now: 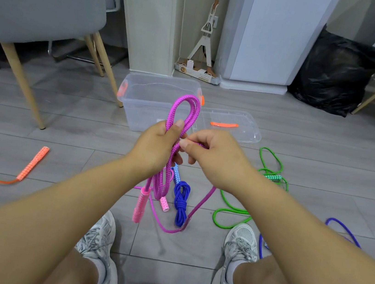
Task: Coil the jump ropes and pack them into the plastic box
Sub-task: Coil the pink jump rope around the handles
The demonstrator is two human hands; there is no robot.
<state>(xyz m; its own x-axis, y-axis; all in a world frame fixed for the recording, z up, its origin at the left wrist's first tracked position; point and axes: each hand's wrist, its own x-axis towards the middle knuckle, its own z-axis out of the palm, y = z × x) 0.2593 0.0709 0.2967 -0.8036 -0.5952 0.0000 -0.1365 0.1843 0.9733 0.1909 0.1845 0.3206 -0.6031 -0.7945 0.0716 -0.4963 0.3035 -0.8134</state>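
- Presently, the left hand [157, 146] curls its fingers around folded loops of the magenta jump rope [187, 108], thumb pressed on top.
- The right hand [214, 156] pinches one strand of that rope, just beside the left fist.
- A pink handle [141, 204] hangs below the left hand.
- A coiled blue rope [181, 201] lies on the floor between the shoes.
- The green rope [232, 210] lies loose on the right, the orange rope [31, 164] on the left.
- The plastic box [135, 108] stands open beyond the hands, with its lid [245, 135] alongside.

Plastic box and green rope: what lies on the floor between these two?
The clear lid lies flat there, beside the plastic box and short of the green rope; the head view shows it.
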